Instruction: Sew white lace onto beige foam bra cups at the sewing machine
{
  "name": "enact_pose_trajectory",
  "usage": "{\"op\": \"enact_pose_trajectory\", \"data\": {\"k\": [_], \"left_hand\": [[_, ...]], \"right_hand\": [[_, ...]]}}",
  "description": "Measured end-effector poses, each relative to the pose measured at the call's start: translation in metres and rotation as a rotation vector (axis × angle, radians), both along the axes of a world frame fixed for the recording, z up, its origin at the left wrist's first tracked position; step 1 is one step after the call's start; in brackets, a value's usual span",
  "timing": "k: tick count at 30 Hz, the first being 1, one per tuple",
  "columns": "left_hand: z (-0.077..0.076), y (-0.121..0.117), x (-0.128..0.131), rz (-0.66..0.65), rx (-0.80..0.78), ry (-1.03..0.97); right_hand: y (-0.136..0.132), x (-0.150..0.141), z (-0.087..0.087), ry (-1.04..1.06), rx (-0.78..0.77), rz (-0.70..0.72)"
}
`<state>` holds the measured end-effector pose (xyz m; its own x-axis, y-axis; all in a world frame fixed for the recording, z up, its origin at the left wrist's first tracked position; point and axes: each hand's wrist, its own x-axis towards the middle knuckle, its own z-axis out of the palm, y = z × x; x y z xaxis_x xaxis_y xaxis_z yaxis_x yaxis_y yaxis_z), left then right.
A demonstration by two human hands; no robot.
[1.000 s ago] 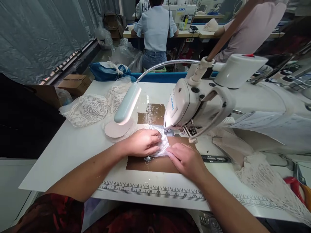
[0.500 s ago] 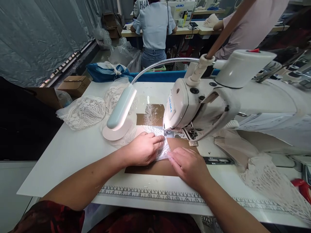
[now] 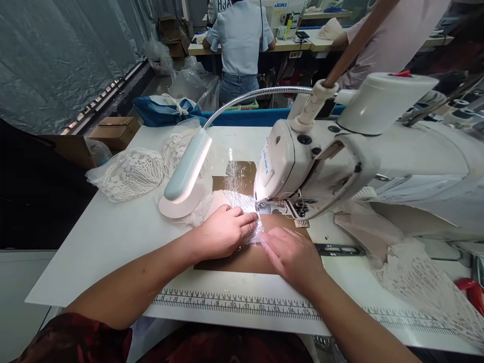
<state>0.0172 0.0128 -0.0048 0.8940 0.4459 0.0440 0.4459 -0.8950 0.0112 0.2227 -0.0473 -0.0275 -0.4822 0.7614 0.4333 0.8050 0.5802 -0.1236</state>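
A piece of white lace fabric (image 3: 242,201) lies under the needle area of a white sewing machine (image 3: 278,161). My left hand (image 3: 227,231) rests on the lace, its fingers bent and pressed down close to the presser foot. At the lace's near right edge, my right hand (image 3: 289,252) pinches the fabric between thumb and fingers. Brown board (image 3: 234,262) covers the table beneath the work. Left of the lace is a pale pink round cup piece (image 3: 185,201), partly under the lamp.
A lamp (image 3: 189,164) on a bendy metal neck hangs over the work. Lace cups (image 3: 130,174) lie at the left, more lace (image 3: 427,282) at the right. A printed ruler (image 3: 234,303) runs along the front edge. A person in light blue (image 3: 242,40) sits beyond.
The lace has shifted slightly away from me toward the needle, its near edge a little farther up. Both hands stay on it, the right fingers moving slightly along with it.
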Motion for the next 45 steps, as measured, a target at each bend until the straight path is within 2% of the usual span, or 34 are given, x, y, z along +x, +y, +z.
{"op": "enact_pose_trajectory", "data": {"k": [8,14,21,36,45], "left_hand": [[-0.001,0.005,0.000,0.039,-0.024,-0.002],[0.001,0.010,-0.003,0.082,-0.022,-0.002],[-0.001,0.007,-0.004,-0.029,-0.024,0.024],[-0.008,0.019,-0.007,0.061,-0.084,-0.076],[-0.014,0.024,-0.007,0.088,-0.076,-0.145]], "right_hand": [[0.003,0.000,-0.004,-0.010,-0.001,-0.022],[0.005,-0.001,-0.003,-0.090,-0.081,-0.058],[0.004,-0.001,0.000,-0.085,-0.056,-0.046],[0.009,-0.004,0.001,-0.089,-0.170,-0.099],[0.010,-0.004,0.003,-0.106,-0.185,-0.089]]}}
